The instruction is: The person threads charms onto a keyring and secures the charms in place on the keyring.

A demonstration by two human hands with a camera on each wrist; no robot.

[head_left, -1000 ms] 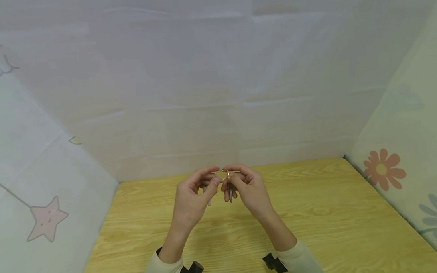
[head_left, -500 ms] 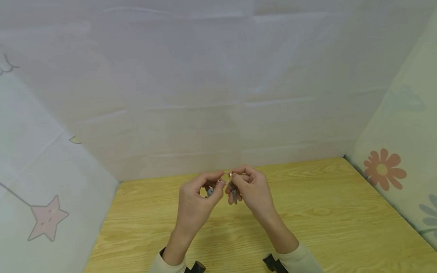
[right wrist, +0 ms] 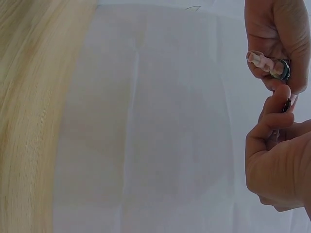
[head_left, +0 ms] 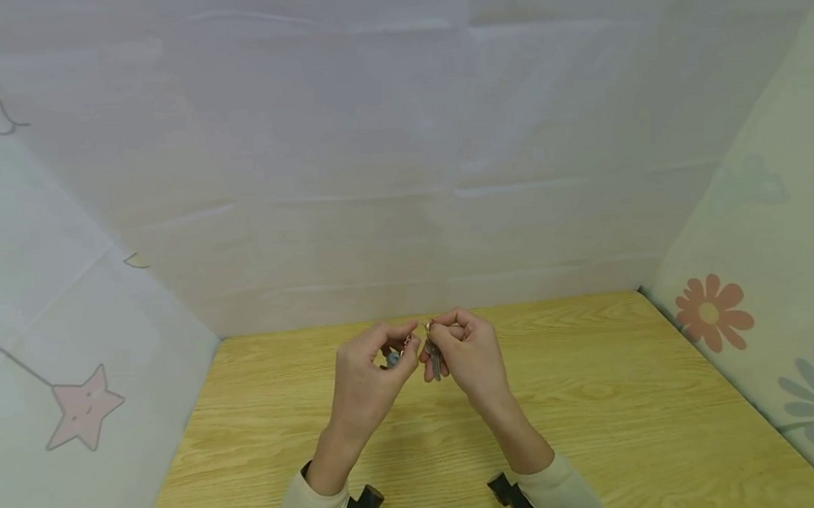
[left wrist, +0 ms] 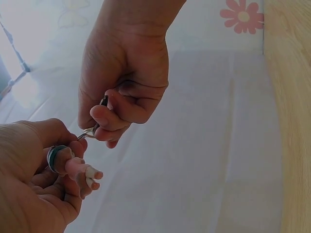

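My left hand pinches the gold-coloured chain of a keychain between thumb and index finger. A small doll-like figurine with a teal band hangs from it beside my palm. Facing it at close range, my right hand pinches a metal key ring with thumb and index finger. A grey metal key hangs below that ring, partly covered by my fingers. In the left wrist view, a metal link spans the small gap between the two hands' fingertips.
Both hands are raised over a wood-grain table. A pale sheet wall stands along its far edge. Side walls carry a printed star and a red flower. Black wrist mounts sit at the cuffs.
Both hands have shifted slightly right, and the left index finger has come down closer to its thumb. The bluish part of the figurine has come into sight beside the left palm.
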